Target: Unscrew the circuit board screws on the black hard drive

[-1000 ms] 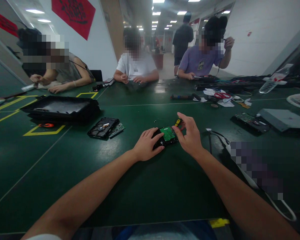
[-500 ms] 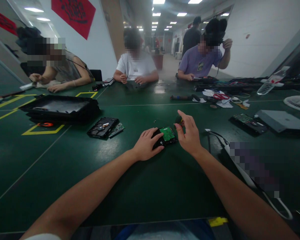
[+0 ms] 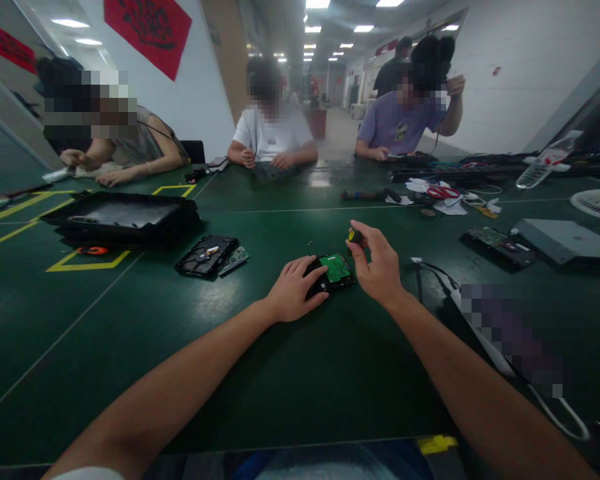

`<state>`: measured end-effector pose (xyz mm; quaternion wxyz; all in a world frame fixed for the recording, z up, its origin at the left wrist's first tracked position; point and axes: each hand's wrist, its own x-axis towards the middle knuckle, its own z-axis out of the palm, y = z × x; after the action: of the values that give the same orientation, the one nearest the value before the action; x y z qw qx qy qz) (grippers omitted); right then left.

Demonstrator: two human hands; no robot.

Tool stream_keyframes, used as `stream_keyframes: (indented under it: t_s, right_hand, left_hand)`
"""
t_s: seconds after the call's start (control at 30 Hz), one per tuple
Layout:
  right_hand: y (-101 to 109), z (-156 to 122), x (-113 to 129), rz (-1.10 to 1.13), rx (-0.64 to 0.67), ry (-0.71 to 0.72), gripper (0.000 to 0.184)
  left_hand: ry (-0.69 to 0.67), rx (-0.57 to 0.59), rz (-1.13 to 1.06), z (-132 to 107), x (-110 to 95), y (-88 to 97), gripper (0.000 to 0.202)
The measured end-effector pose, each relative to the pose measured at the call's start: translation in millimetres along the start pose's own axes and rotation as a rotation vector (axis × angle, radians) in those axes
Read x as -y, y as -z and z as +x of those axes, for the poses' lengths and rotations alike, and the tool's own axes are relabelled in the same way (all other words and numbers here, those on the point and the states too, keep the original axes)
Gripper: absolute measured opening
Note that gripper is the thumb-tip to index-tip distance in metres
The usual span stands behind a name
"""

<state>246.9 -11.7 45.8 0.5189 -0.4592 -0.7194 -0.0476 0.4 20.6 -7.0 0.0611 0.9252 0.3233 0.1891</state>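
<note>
On the green table lies a hard drive (image 3: pixel 337 269) with its green circuit board facing up. My left hand (image 3: pixel 299 287) grips it from the left, fingers across the top and thumb along the near edge, covering its left part. My right hand (image 3: pixel 377 263) is just right of the drive, raised slightly. Its thumb and fingers pinch a small screwdriver (image 3: pixel 354 236) with a dark handle and yellow end. The shaft is hidden, and the tool appears apart from the drive. Tiny screws (image 3: pixel 310 243) lie behind the drive.
To the left are another drive (image 3: pixel 207 257), a loose circuit board (image 3: pixel 236 260) and black trays (image 3: pixel 123 213). On the right are another drive (image 3: pixel 497 247), a grey metal box (image 3: pixel 570 240), a white power strip (image 3: pixel 485 333) and a bottle (image 3: pixel 547 163). Several people sit opposite.
The screwdriver has turned in my right hand, so its yellow end now shows towards me. My left hand and the hard drive have stayed in place.
</note>
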Motion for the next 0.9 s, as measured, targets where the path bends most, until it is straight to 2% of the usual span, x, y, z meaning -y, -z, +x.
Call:
stream_keyframes:
  t_s: [0.13, 0.33, 0.5, 0.73, 0.9]
  right_hand:
    - [0.4, -1.0, 1.6, 0.041, 0.009, -0.014, 0.045]
    - [2.8, 1.6, 5.4, -0.059, -0.083, 0.038, 0.031]
    - [1.5, -1.4, 4.1, -0.005, -0.024, 0.026, 0.043]
    - [3.7, -2.7, 3.8, -0.074, -0.106, 0.059, 0.034]
    - [3.4, -4.1, 3.7, -0.010, -0.046, 0.065, 0.046]
  left_hand:
    - [0.006, 0.011, 0.002, -0.1, -1.7, 1.4, 0.067]
    - [0.004, 0.010, 0.004, -0.2, -2.2, 1.7, 0.067]
    - [0.006, -0.002, -0.016, -0.5, -1.5, 1.9, 0.066]
    - [0.008, 0.008, -0.008, -0.6, -1.0, 0.4, 0.067]
    - [0.002, 0.003, -0.006, -0.5, -0.9, 0.1, 0.067]
